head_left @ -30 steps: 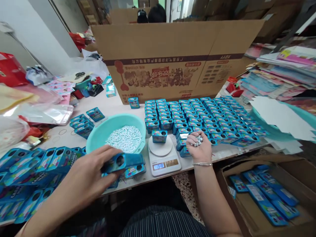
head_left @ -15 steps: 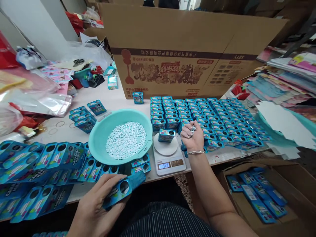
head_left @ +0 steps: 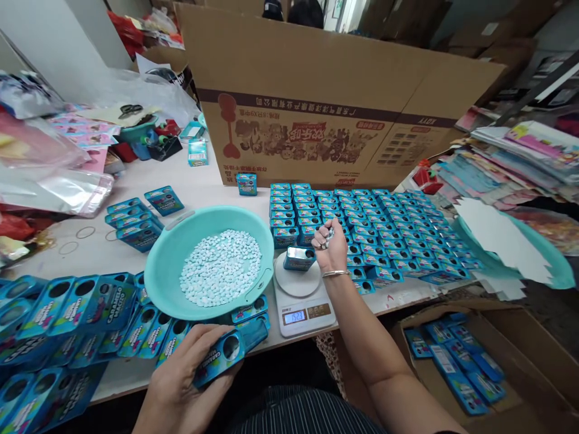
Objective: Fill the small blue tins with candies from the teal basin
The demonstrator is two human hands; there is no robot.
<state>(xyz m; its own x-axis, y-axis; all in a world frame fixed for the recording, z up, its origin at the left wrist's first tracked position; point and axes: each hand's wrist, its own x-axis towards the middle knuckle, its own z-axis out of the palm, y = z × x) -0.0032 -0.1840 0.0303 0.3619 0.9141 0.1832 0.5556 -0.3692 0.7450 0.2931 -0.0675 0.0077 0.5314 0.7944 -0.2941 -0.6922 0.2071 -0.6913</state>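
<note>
The left hand (head_left: 190, 374) is low in frame, in front of the table edge, reaching in from the bottom. Fingers lie along the upper side and the thumb along the lower side of a small blue printed carton with a round window (head_left: 221, 355); the gap between them is only the carton's width, and the grip is firm. That carton is tilted, its window facing up and a blue end flap extending to the right.

The right forearm slants up and leftward, with a silver metal bangle (head_left: 335, 273) at the wrist. The right hand (head_left: 333, 246) is raised beside the plate of a white digital scale (head_left: 307, 322), fingers curled inward around several pale blue tablets (head_left: 327, 239), some visible between them. The exact count cannot be told.

A second blue carton (head_left: 299, 259) stands on the scale plate. Loose pale tablets (head_left: 221, 265) cover the bottom of a turquoise plastic basin (head_left: 158, 265), left of the scale.
</note>
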